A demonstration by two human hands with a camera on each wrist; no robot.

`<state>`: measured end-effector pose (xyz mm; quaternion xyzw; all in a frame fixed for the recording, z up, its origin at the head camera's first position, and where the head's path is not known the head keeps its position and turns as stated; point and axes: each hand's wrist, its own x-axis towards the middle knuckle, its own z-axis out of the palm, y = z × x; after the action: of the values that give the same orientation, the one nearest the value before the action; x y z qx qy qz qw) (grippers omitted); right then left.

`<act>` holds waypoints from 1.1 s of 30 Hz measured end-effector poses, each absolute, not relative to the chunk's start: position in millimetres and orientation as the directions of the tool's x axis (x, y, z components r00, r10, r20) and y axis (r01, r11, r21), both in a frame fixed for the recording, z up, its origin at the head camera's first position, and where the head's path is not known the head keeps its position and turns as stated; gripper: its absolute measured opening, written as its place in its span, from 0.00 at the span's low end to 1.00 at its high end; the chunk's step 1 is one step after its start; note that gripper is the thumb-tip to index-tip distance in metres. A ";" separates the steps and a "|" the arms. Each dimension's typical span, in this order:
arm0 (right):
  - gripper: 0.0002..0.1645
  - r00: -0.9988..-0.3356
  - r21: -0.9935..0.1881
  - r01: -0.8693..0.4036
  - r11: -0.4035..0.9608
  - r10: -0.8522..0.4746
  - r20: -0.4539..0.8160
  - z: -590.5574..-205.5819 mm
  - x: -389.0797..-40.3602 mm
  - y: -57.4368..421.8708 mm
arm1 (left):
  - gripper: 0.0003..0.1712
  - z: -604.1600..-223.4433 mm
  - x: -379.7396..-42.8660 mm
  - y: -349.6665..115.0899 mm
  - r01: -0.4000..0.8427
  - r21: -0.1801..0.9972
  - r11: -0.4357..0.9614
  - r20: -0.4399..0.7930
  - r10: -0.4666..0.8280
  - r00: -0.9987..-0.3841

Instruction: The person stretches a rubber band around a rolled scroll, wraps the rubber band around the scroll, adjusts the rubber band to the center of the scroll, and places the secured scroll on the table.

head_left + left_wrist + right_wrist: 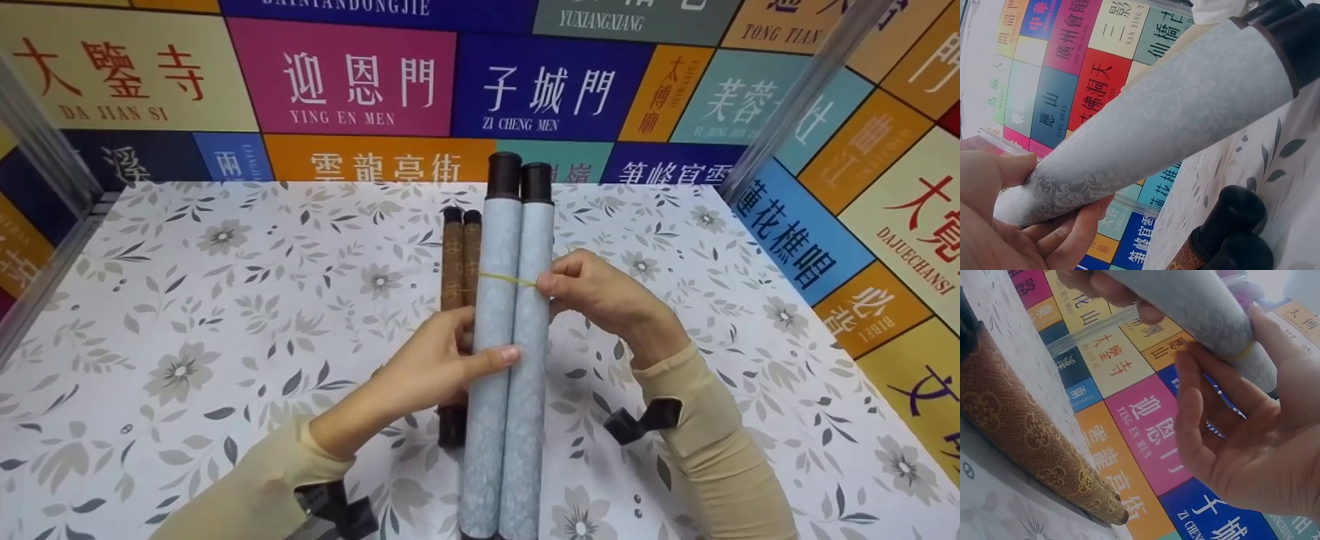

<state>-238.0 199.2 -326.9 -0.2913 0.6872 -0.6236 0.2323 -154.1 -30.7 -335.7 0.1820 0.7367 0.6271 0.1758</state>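
A pale blue-grey double scroll [491, 435] with dark end knobs [504, 176] is held tilted over the table, its two rolls side by side. My left hand [442, 352] grips it around the middle, thumb across the front and fingers behind. A thin yellow rubber band [499, 277] runs across both rolls higher up. At the right edge, thumb and forefinger of my right hand [607, 294] pinch the band against the scroll. The right wrist view shows a damask-like pattern on the scroll [1202, 312] and the other fingers loosely bent below it.
A brown and gold patterned double scroll [452, 251] with black knobs lies on the table just behind and left of the held one. The floral-covered table [300, 247] meets a colourful wall of lettered panels [337, 82]. Metal posts [795, 90] stand at its far corners.
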 end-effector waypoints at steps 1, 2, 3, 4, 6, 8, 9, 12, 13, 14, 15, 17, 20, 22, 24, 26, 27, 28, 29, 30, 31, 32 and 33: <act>0.20 -0.710 -0.990 -0.123 0.069 -0.703 0.039 -327.2 -237.4 200.2 | 0.29 -335.5 -153.8 -30.2 0.040 0.989 0.144 -0.036 0.489 -0.871; 0.20 -0.699 -0.988 -0.130 0.082 -0.714 0.033 -327.6 -236.9 201.0 | 0.29 -335.3 -153.8 -29.7 0.043 0.989 0.144 -0.033 0.487 -0.873; 0.19 -0.691 -0.986 -0.136 0.092 -0.722 0.028 -327.9 -236.5 201.6 | 0.28 -335.1 -154.0 -29.3 0.050 0.988 0.144 -0.026 0.484 -0.875; 0.19 -0.682 -0.985 -0.139 0.101 -0.731 0.022 -328.3 -236.1 201.1 | 0.27 -335.0 -154.1 -29.7 0.052 0.988 0.142 -0.024 0.482 -0.876; 0.19 -0.669 -0.983 -0.148 0.113 -0.743 0.016 -328.7 -235.4 200.6 | 0.26 -334.8 -154.3 -30.3 0.047 0.990 0.136 -0.025 0.484 -0.874; 0.23 -0.653 -0.985 -0.146 0.088 -0.757 0.029 -328.7 -235.1 199.8 | 0.26 -334.6 -154.1 -30.4 0.044 0.991 0.129 -0.026 0.496 -0.868; 0.26 -0.650 -0.990 -0.127 0.063 -0.759 0.035 -328.5 -234.8 199.2 | 0.26 -334.6 -153.8 -30.2 0.040 0.991 0.127 -0.030 0.505 -0.863; 0.35 -0.669 -0.997 -0.053 -0.049 -0.740 0.072 -327.3 -234.9 195.8 | 0.27 -334.8 -152.5 -28.7 0.044 0.989 0.144 -0.040 0.531 -0.847; 0.36 -0.685 -0.996 -0.019 -0.092 -0.724 0.080 -326.8 -234.7 194.1 | 0.27 -335.0 -151.9 -28.1 0.050 0.986 0.157 -0.043 0.537 -0.843; 0.36 -0.709 -0.991 0.013 -0.131 -0.701 0.083 -326.3 -234.3 192.3 | 0.28 -335.1 -151.4 -27.6 0.057 0.984 0.171 -0.045 0.540 -0.841; 0.34 -0.739 -0.986 0.037 -0.162 -0.669 0.083 -325.6 -233.4 190.0 | 0.28 -335.1 -150.9 -27.3 0.061 0.982 0.180 -0.048 0.543 -0.838; 0.30 -0.784 -0.981 0.048 -0.190 -0.615 0.081 -325.2 -231.0 185.6 | 0.27 -335.1 -150.3 -27.0 0.080 0.977 0.200 -0.040 0.536 -0.843; 0.27 -0.799 -0.988 0.066 -0.136 -0.601 0.030 -326.4 -226.4 177.1 | 0.27 -335.2 -151.1 -28.1 0.103 0.976 0.191 -0.007 0.501 -0.865; 0.26 -0.790 -0.994 0.065 -0.083 -0.613 -0.001 -328.3 -224.3 172.5 | 0.27 -336.2 -152.4 -28.7 0.119 0.975 0.190 0.014 0.476 -0.879; 0.24 -0.784 -0.997 0.067 -0.036 -0.619 -0.030 -329.5 -222.5 170.0 | 0.27 -337.9 -154.2 -28.8 0.123 0.976 0.181 0.025 0.464 -0.885; 0.21 -0.803 -0.997 0.065 -0.040 -0.595 -0.029 -328.5 -221.2 168.8 | 0.26 -340.2 -156.2 -28.1 0.119 0.978 0.172 0.029 0.456 -0.890; 0.20 -0.819 -0.997 0.060 -0.050 -0.574 -0.021 -327.4 -220.6 169.1 | 0.25 -341.7 -157.1 -27.5 0.119 0.979 0.167 0.030 0.456 -0.889; 0.19 -0.837 -0.996 0.057 -0.068 -0.547 -0.010 -325.9 -220.1 169.6 | 0.24 -343.3 -157.8 -26.9 0.125 0.978 0.169 0.033 0.464 -0.885; 0.18 -0.855 -0.994 0.054 -0.092 -0.518 0.001 -324.4 -219.9 169.8 | 0.24 -345.3 -158.1 -26.2 0.132 0.975 0.177 0.031 0.482 -0.876; 0.17 -0.875 -0.991 0.054 -0.120 -0.485 0.011 -322.8 -219.9 170.2 | 0.24 -347.6 -158.2 -25.4 0.138 0.974 0.183 0.026 0.509 -0.861; 0.17 -0.892 -0.987 0.055 -0.152 -0.452 0.020 -321.1 -220.3 170.9 | 0.23 -350.0 -158.0 -24.6 0.142 0.972 0.187 0.019 0.540 -0.841; 0.16 -0.909 -0.982 0.055 -0.183 -0.416 0.027 -319.8 -221.0 171.9 | 0.23 -352.5 -157.6 -23.8 0.156 0.967 0.199 0.014 0.572 -0.820; 0.15 -0.923 -0.976 0.060 -0.209 -0.383 0.025 -318.9 -221.8 173.2 | 0.23 -355.0 -156.8 -22.9 0.168 0.964 0.207 0.010 0.602 -0.798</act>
<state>-221.8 173.2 -318.9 -0.1319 0.6119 -0.7663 0.1445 -156.8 -22.9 -355.0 0.2556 0.7537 0.5754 0.1885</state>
